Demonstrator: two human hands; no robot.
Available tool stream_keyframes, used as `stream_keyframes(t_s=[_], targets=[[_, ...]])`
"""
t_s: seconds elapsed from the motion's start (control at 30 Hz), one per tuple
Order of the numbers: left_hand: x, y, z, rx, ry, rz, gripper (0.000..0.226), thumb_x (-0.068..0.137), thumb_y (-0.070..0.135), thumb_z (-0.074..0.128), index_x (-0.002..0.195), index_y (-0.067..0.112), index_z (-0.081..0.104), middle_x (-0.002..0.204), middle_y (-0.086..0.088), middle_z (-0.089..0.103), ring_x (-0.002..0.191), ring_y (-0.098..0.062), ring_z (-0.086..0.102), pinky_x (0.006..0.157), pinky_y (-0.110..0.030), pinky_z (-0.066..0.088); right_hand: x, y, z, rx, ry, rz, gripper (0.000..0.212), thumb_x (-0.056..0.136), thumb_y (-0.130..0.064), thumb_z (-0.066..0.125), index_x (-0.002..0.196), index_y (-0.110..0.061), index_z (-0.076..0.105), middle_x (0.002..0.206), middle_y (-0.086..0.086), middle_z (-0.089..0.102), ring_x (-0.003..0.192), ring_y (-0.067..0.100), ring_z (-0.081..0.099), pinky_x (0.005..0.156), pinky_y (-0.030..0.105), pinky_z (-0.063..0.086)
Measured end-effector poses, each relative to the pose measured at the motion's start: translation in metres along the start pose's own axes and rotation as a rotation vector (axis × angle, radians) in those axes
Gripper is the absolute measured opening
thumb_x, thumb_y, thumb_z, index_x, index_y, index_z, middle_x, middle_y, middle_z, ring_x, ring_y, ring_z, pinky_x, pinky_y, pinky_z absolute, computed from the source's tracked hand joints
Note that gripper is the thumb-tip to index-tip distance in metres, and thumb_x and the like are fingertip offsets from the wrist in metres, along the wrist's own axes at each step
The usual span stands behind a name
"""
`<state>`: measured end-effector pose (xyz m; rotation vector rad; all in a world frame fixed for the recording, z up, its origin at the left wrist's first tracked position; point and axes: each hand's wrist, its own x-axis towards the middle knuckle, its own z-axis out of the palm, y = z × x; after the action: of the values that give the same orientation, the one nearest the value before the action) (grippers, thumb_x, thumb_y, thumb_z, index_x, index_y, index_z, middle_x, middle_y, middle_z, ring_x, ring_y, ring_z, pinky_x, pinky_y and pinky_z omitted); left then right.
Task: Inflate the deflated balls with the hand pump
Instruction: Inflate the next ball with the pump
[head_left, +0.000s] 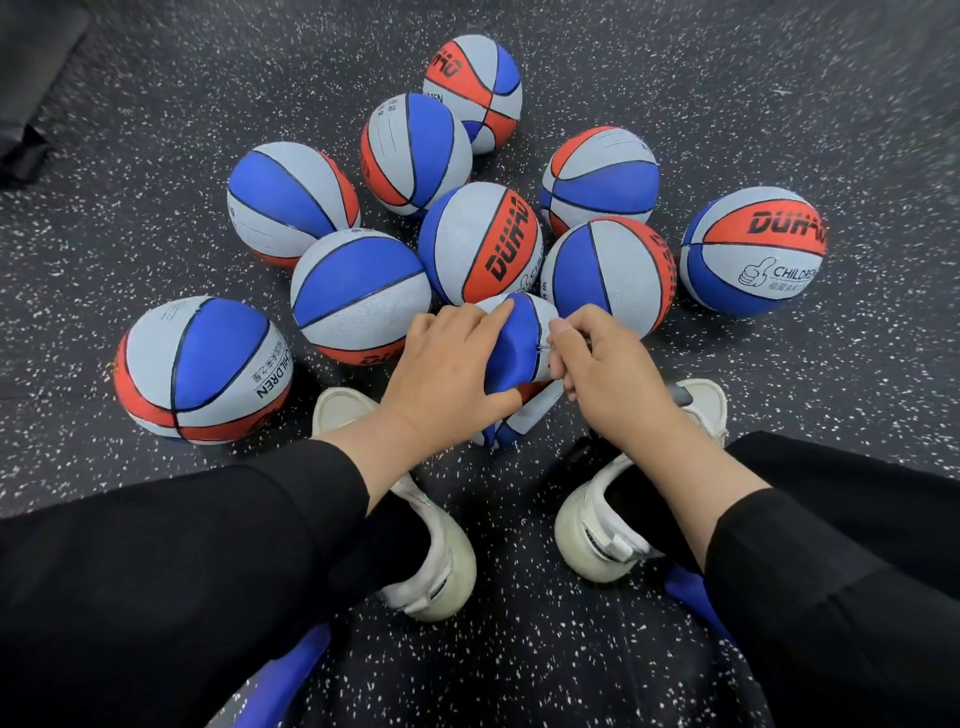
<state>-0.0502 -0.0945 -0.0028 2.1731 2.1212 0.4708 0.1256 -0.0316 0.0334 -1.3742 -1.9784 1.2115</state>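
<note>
A deflated, folded blue, grey and red ball (511, 364) is held above the floor between my feet. My left hand (447, 364) grips its left side, thumb underneath and fingers over the top. My right hand (605, 364) pinches the pump's thin metal needle (545, 349) against the ball's grey panel. A grey part of the pump (683, 396) shows just behind my right hand; the rest of the pump is hidden.
Several round blue, grey and red balls, such as one at the left (202, 369) and one at the right (753, 249), crowd the speckled black floor ahead. My white shoes (436, 566) stand below. Blue stool legs (291, 660) show near the bottom.
</note>
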Motion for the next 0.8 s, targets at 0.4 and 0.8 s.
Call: stream_keyframes(t_s=[0.4,0.8], targets=[[-0.006,0.002,0.004,0.026,-0.003,0.080,0.080,0.076,0.048,0.047,0.145,0.008,0.052,0.102,-0.005,0.061,0.098,-0.028,0.054,0.085,-0.047,0.044,0.000,-0.013,0.006,-0.389,-0.128,-0.033,0.016,0.107,-0.035,0.040,0.105,-0.019,0.038,0.065,-0.008,0.048,0.056,0.005,0.043,0.048,0.025,0.027],[-0.011,0.006,0.008,0.059,0.003,0.111,0.078,0.070,0.045,0.048,0.139,0.009,0.058,0.091,-0.004,0.060,0.086,-0.030,0.056,0.079,-0.045,0.046,-0.010,-0.007,0.020,-0.497,-0.196,-0.073,0.033,0.109,-0.034,0.031,0.131,-0.010,0.039,0.102,0.013,0.062,0.094,0.034,0.062,0.068,0.039,0.040]])
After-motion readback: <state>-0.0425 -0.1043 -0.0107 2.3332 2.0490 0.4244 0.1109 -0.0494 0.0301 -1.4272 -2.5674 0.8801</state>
